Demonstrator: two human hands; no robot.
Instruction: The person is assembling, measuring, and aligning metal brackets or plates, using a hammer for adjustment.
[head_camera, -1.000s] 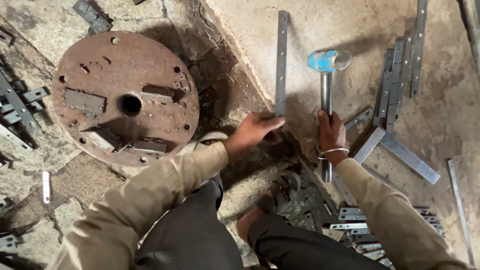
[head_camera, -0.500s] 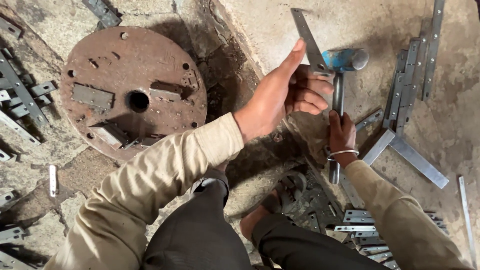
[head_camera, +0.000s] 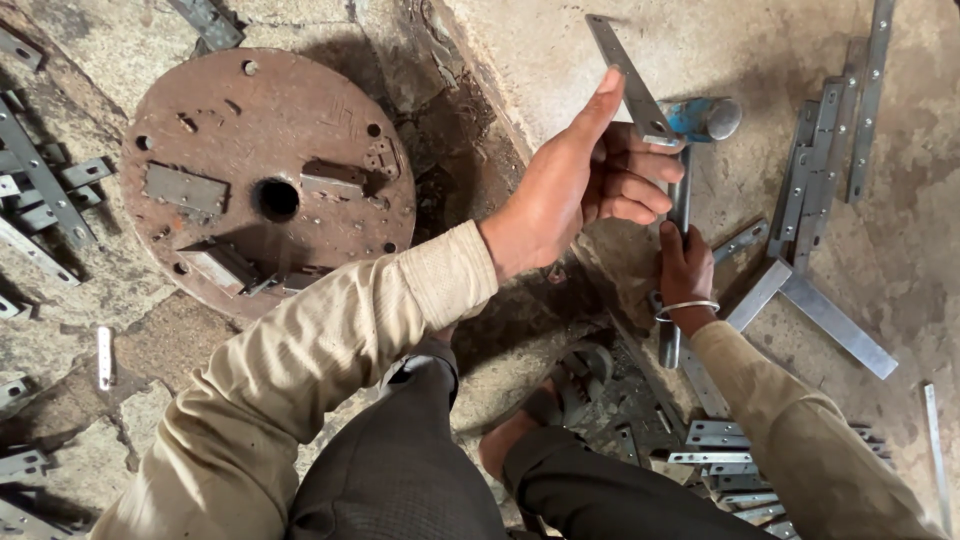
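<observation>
My left hand (head_camera: 580, 185) is raised off the floor with a flat metal strip (head_camera: 632, 82) pinched in it: thumb along one face, the other fingers curled under the lower end, so the strip sticks up and away from my palm at a slant. Holding it by the end leaves most of its length bare and lets me sight along it.

Just below and to the right of that hand, my right hand (head_camera: 685, 268) is wrapped shut around the handle of a hammer (head_camera: 700, 125). I grip near the middle of the shaft, and the blue-painted head lies just past my left knuckles, low against the concrete floor (head_camera: 560, 50); whether it is resting there I cannot tell. A thin bangle sits on that wrist.

Farther right of the hammer hand lie more strips (head_camera: 820, 170), side by side and crossed, within easy reach. Nearer my right forearm, a stack of short flat pieces (head_camera: 725, 450) sits by my knee.

Well off to the left of my left arm is a round rusty plate (head_camera: 265, 180) with a hole in the middle and small blocks fixed on its face. Loose metal offcuts (head_camera: 40, 190) lie scattered beyond it.
</observation>
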